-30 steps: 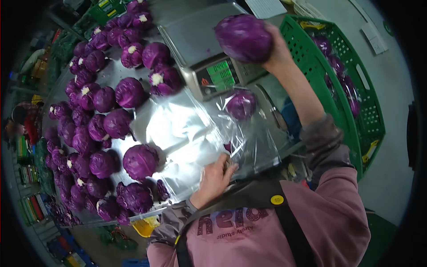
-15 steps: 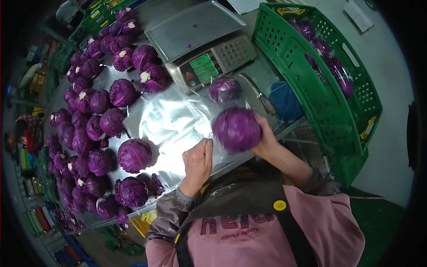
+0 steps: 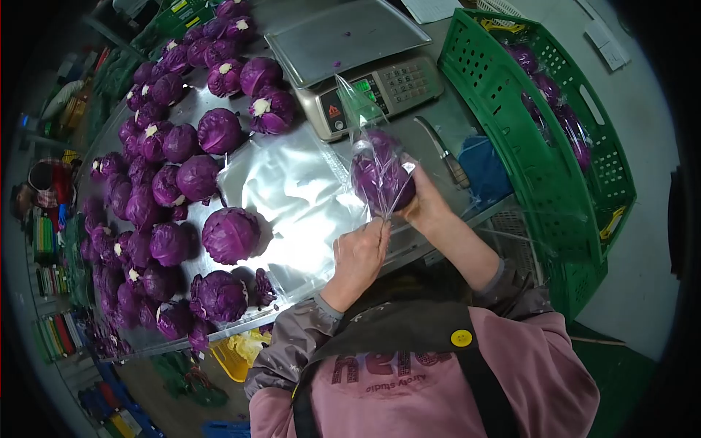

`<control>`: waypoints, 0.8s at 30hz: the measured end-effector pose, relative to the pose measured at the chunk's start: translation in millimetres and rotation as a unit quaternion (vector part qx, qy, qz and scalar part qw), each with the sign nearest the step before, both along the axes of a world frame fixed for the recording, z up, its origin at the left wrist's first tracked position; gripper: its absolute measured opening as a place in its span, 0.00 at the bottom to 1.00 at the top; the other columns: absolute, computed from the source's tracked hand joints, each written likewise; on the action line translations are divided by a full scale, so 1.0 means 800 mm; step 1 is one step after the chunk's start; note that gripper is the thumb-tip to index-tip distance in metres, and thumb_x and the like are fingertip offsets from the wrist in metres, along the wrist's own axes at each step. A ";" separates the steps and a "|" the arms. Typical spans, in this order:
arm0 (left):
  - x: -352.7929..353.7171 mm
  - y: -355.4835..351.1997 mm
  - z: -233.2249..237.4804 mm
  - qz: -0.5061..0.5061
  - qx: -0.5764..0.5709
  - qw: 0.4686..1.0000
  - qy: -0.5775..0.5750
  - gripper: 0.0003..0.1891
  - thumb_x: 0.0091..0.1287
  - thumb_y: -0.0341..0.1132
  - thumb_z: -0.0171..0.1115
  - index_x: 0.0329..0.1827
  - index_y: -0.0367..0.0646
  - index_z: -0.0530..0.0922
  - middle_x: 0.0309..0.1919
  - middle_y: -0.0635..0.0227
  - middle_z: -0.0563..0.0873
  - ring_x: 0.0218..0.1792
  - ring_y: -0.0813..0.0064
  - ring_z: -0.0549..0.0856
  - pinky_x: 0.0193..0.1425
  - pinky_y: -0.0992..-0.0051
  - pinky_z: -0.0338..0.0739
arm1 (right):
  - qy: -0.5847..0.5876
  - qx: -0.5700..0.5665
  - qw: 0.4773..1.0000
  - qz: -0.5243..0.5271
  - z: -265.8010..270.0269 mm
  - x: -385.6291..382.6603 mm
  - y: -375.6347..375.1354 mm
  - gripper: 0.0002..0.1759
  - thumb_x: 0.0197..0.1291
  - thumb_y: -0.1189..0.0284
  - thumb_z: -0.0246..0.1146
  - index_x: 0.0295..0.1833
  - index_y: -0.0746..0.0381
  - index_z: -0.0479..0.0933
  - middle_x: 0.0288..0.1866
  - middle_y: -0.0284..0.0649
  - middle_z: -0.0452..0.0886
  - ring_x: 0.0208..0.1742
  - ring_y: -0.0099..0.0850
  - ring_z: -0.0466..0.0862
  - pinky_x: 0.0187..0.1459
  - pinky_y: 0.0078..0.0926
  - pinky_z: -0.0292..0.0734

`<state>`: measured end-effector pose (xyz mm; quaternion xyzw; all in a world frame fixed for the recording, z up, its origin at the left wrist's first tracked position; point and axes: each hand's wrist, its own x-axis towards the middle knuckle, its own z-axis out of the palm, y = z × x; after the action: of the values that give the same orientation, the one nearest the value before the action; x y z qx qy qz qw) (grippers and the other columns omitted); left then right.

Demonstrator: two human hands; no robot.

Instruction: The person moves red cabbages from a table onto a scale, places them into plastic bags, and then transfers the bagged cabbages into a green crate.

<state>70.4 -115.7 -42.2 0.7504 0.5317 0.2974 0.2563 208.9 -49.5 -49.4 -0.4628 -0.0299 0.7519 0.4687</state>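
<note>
My right hand is wrapped around the side of a red cabbage at the table's near edge. Clear plastic film covers this cabbage, and a pointed end of the plastic bag stands up over the scale's display. My left hand is closed in a pinch on gathered film just below the cabbage. A second purple cabbage shows behind, partly hidden by the held one and the film. Flat clear bags lie in a shiny stack to the left of my hands.
Many red cabbages cover the left of the metal table. A digital scale stands at the back. A knife and blue cloth lie to the right, beside a green crate holding wrapped cabbages.
My left hand has moved right and up to the cabbage and now pinches film beneath it. The held cabbage has come up against the one behind. The view has shifted slightly.
</note>
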 end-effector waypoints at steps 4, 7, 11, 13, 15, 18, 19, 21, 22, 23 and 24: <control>-0.003 0.001 0.002 0.014 -0.008 1.000 -0.006 0.10 0.63 0.35 0.54 0.25 0.40 0.72 0.15 0.55 0.76 0.18 0.53 0.77 0.22 0.61 0.69 | -0.116 0.044 0.990 -0.073 0.009 -0.024 -0.004 0.25 0.56 0.58 0.60 0.56 0.57 0.65 0.54 0.40 0.72 0.50 0.32 0.77 0.46 0.39 0.77; -0.002 0.000 0.007 0.002 -0.033 0.997 -0.063 0.10 0.62 0.35 0.54 0.25 0.40 0.72 0.15 0.55 0.75 0.18 0.53 0.76 0.22 0.61 0.68 | -0.522 0.318 0.791 0.011 -0.043 -0.029 -0.009 0.30 0.54 0.58 0.60 0.60 0.58 0.62 0.55 0.45 0.69 0.56 0.39 0.73 0.50 0.54 0.71; -0.012 -0.007 -0.001 -0.010 -0.046 0.997 -0.065 0.10 0.62 0.34 0.54 0.25 0.38 0.72 0.16 0.54 0.75 0.18 0.53 0.76 0.22 0.61 0.67 | 0.123 -0.031 0.992 -0.007 -0.013 -0.022 0.008 0.32 0.55 0.49 0.54 0.61 0.57 0.62 0.54 0.44 0.70 0.53 0.36 0.74 0.49 0.45 0.73; -0.015 -0.005 -0.009 0.024 -0.052 0.993 -0.107 0.10 0.63 0.32 0.53 0.25 0.37 0.72 0.15 0.54 0.75 0.18 0.53 0.76 0.22 0.62 0.66 | 0.134 -0.015 0.991 -0.007 0.006 -0.025 0.008 0.34 0.55 0.47 0.52 0.62 0.57 0.60 0.55 0.44 0.69 0.53 0.38 0.74 0.48 0.45 0.73; -0.008 -0.005 0.006 0.019 -0.082 0.988 -0.130 0.11 0.63 0.32 0.53 0.25 0.36 0.72 0.14 0.54 0.74 0.17 0.54 0.75 0.22 0.63 0.66 | 0.070 0.006 0.997 -0.015 -0.009 -0.037 0.004 0.37 0.54 0.51 0.57 0.63 0.59 0.55 0.57 0.45 0.66 0.55 0.42 0.71 0.51 0.42 0.70; 0.002 -0.004 0.013 0.026 -0.106 0.979 -0.172 0.11 0.64 0.33 0.53 0.25 0.35 0.72 0.13 0.54 0.73 0.16 0.55 0.74 0.22 0.66 0.66 | -0.468 0.234 0.852 -0.019 -0.058 -0.056 -0.004 0.41 0.47 0.59 0.66 0.63 0.62 0.54 0.58 0.48 0.63 0.58 0.42 0.67 0.56 0.38 0.64; 0.005 -0.006 0.013 0.038 -0.105 0.975 -0.193 0.12 0.64 0.33 0.53 0.25 0.35 0.72 0.13 0.55 0.73 0.15 0.55 0.74 0.22 0.67 0.67 | -0.458 0.339 0.821 -0.036 -0.070 -0.056 -0.005 0.44 0.39 0.66 0.72 0.60 0.65 0.54 0.56 0.51 0.62 0.58 0.43 0.65 0.59 0.37 0.60; 0.004 -0.020 -0.004 0.041 -0.156 0.971 -0.179 0.12 0.64 0.33 0.52 0.24 0.35 0.72 0.13 0.54 0.72 0.15 0.56 0.74 0.22 0.67 0.66 | -0.539 0.377 0.753 -0.013 -0.080 -0.047 -0.010 0.45 0.38 0.65 0.73 0.59 0.66 0.53 0.57 0.51 0.61 0.57 0.45 0.65 0.59 0.37 0.59; 0.003 -0.028 -0.014 0.050 -0.204 0.964 -0.164 0.12 0.64 0.33 0.52 0.24 0.34 0.72 0.13 0.54 0.72 0.16 0.56 0.74 0.22 0.67 0.66 | -0.610 0.414 0.675 0.013 -0.082 -0.042 -0.013 0.46 0.37 0.65 0.73 0.58 0.67 0.53 0.57 0.51 0.60 0.56 0.46 0.66 0.59 0.37 0.59; 0.000 -0.036 -0.023 0.050 -0.207 0.963 -0.163 0.12 0.64 0.33 0.52 0.24 0.34 0.72 0.13 0.54 0.72 0.16 0.56 0.74 0.22 0.67 0.66 | -0.625 0.432 0.649 0.028 -0.094 -0.037 -0.014 0.51 0.34 0.65 0.74 0.60 0.68 0.50 0.60 0.55 0.55 0.58 0.51 0.64 0.61 0.39 0.58; -0.003 -0.043 -0.031 0.041 -0.224 0.962 -0.151 0.12 0.65 0.33 0.51 0.25 0.34 0.72 0.14 0.56 0.74 0.15 0.60 0.75 0.22 0.69 0.67 | -0.624 0.432 0.651 0.031 -0.089 -0.032 -0.016 0.51 0.34 0.65 0.74 0.60 0.68 0.50 0.60 0.55 0.55 0.58 0.51 0.64 0.61 0.39 0.58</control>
<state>68.0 -149.9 -67.0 0.5981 0.5698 0.2908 0.4828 183.3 -62.0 -120.6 -0.5665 -0.6509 0.2022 0.4631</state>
